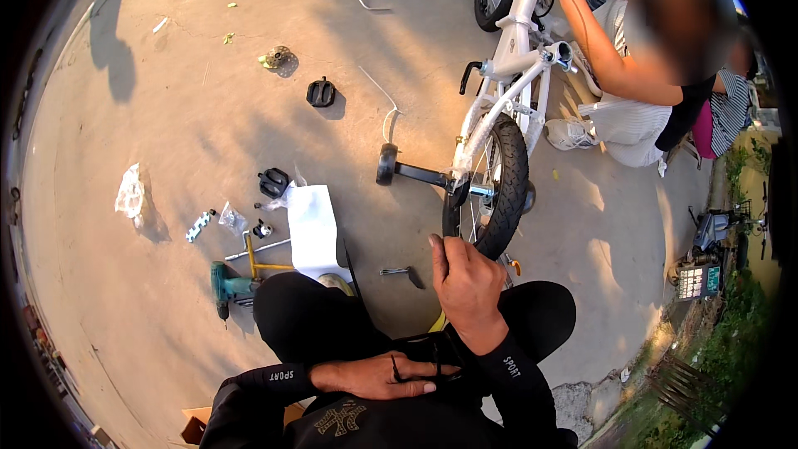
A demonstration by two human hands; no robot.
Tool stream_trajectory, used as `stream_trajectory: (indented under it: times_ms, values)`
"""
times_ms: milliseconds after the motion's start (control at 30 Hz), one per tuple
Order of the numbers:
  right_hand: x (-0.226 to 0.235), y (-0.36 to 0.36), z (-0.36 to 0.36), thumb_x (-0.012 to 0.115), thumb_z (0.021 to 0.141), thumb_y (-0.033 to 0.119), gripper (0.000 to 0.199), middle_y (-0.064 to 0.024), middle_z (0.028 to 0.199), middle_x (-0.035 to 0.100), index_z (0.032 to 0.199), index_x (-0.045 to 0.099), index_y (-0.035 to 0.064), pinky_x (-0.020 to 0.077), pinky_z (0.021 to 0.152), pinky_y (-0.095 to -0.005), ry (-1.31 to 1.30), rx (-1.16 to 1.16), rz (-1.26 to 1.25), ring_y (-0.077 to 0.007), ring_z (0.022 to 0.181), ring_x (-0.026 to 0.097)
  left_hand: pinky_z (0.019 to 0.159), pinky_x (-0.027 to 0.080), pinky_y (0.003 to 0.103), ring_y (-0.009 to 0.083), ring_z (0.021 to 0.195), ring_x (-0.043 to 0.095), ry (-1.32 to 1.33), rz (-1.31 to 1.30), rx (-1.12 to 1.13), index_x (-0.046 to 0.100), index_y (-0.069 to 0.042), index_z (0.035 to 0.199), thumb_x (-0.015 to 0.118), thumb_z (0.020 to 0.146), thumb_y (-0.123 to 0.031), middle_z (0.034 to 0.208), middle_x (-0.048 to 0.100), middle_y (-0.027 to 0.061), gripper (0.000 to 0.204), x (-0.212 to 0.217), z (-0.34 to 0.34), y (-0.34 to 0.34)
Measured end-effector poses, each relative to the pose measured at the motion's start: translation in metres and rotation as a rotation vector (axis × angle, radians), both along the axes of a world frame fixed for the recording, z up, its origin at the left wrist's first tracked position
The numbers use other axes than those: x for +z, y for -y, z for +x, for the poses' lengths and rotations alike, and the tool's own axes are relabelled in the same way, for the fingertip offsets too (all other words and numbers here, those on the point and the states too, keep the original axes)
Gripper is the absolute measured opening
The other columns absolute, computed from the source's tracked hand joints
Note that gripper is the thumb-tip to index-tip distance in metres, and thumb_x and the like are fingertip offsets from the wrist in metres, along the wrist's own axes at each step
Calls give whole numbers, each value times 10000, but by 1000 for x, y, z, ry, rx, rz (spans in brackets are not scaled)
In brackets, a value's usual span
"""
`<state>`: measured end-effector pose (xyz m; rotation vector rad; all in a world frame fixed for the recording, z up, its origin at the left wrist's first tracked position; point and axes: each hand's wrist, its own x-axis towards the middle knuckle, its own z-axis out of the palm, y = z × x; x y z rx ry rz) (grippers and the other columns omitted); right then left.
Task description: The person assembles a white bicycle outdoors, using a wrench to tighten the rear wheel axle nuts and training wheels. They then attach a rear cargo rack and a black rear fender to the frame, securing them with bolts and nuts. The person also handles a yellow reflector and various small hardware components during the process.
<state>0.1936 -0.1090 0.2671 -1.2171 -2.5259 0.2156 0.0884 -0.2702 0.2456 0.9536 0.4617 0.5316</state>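
My right hand (472, 287) is curled with thumb and forefinger close together, beside the near end of the rear tyre (509, 191); what lies inside its fingers is hidden. Across my lap lies my left hand (391, 376), with thin black pieces showing at its fingers; their kind is unclear. A white child's bicycle (507, 66) stands in front of me, its rear wheel toward me. On the left of that wheel, a training wheel (386, 164) sticks out on a black bracket (424, 175). A small dark-headed tool (404, 273) lies on the ground near my knees.
Another person (615, 75) sits at the right, a hand near the bicycle's front. On the concrete at left lie two black pedals (321, 92), a green drill (229, 283), a white sheet (314, 229), a yellow-handled tool (252, 256) and plastic bags (130, 191).
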Motion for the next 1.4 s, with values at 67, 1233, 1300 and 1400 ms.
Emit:
stream_trajectory:
  times_ms: [67,1233,1300,1400]
  values:
    - [-4,-3,-13,731,908,197,256,-99,598,588,758,576,60,431,437,-386,56,15,-69,-301,479,585,916,510,368,287,992,696,31,12,58,371,-114,1547,483,1071,-303,1093,706,189,524,-3,-4,7]
    - [-103,-33,-27,709,902,258,302,-102,662,625,1033,629,-1,498,609,-377,-315,-165,-568,-241,609,649,883,508,333,269,945,685,-27,77,146,418,-24,1502,509,1051,-238,1114,688,208,508,9,-13,19]
    - [-102,-28,-1,637,973,260,273,-64,660,615,1038,631,-5,489,581,-339,-350,-277,-610,-160,591,636,911,512,362,317,1037,691,25,96,95,423,-20,1496,527,1041,-215,1165,681,231,506,2,-7,20]
    - [-99,-13,3,553,1017,303,322,-215,702,649,939,607,-4,514,643,-489,-86,-249,-462,-427,695,658,904,515,359,320,1017,691,32,89,97,414,-8,1497,516,1045,-217,1150,683,229,508,0,-6,21]
